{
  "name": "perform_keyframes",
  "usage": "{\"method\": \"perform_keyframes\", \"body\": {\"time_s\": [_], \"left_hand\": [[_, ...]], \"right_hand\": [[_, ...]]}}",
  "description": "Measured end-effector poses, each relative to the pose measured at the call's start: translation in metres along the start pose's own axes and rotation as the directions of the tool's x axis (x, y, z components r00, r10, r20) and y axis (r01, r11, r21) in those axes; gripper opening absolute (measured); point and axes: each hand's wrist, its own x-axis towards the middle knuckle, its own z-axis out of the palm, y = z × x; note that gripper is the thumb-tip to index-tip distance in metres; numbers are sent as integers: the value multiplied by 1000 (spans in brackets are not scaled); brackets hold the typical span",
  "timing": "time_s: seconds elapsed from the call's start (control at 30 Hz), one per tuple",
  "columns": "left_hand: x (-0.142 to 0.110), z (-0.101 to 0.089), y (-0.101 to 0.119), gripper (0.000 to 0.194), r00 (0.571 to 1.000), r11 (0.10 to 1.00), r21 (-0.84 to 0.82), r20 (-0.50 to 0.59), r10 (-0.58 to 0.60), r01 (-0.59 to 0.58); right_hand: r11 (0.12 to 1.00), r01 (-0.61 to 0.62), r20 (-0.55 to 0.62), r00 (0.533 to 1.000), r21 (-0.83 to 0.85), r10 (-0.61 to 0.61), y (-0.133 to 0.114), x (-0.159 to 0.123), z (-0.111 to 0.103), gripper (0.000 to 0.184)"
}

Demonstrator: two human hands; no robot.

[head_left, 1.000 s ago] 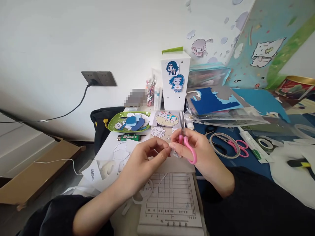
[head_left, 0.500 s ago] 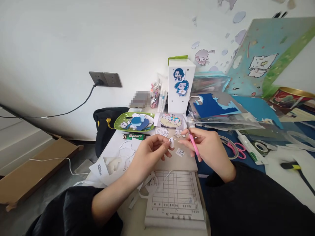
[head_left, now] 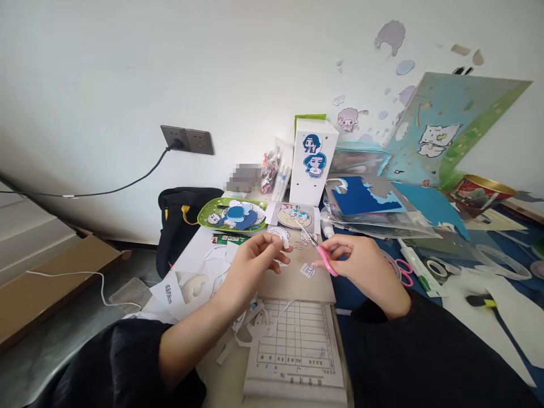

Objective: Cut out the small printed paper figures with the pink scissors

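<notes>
My left hand (head_left: pixel 250 263) pinches a small white paper cutout (head_left: pixel 285 241) between thumb and fingers, held above the brown card (head_left: pixel 297 283). My right hand (head_left: pixel 361 260) grips small pink-handled scissors (head_left: pixel 321 253), their blades pointing up and left toward the cutout. A small printed paper piece (head_left: pixel 307 270) lies on the brown card between my hands. Below it lies a ruled notepad (head_left: pixel 297 345).
A green tray (head_left: pixel 204 218) with blue and white cutouts sits behind my hands, beside a white box (head_left: pixel 314 164) with character stickers. Second pink scissors (head_left: pixel 402 271), tape rolls (head_left: pixel 437 265) and plastic sleeves (head_left: pixel 382 218) lie at right. Paper scraps (head_left: pixel 191 283) and a black bag (head_left: pixel 182 218) are left.
A small printed piece dropped from between my hands onto the brown card. My hands drew slightly apart, and the camera tilted so the scene shifted.
</notes>
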Motion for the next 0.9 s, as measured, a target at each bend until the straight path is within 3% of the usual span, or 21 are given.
{"method": "perform_keyframes", "body": {"time_s": [0.17, 0.33, 0.53, 0.7, 0.77, 0.9], "left_hand": [[-1, 1, 1, 17, 1000, 1000, -8, -9, -1, 1], [0, 0, 1, 15, 1000, 1000, -14, -8, 13, -13], [-4, 4, 2, 15, 999, 1000, 2, 26, 30, -30], [-20, 13, 9, 15, 979, 997, 6, 192, 74, -77], [-24, 14, 10, 14, 964, 997, 0, 256, 79, -81], [-26, 13, 6, 12, 963, 995, -29, 254, 96, -91]], "right_hand": [[1000, 14, -27, 1000, -5, -15, 1, 0, 0, 16], [990, 20, 108, 994, 139, -35, 5, 1, 0, 10], [927, 1, 229, 969, 375, -94, 4, -1, 11, 26], [906, -48, 383, 915, 421, -130, -9, -14, 26, 19], [913, -27, 395, 907, 406, -149, -14, -19, 31, 19], [925, -19, 373, 918, 379, -134, -20, -24, 34, 22]]}}
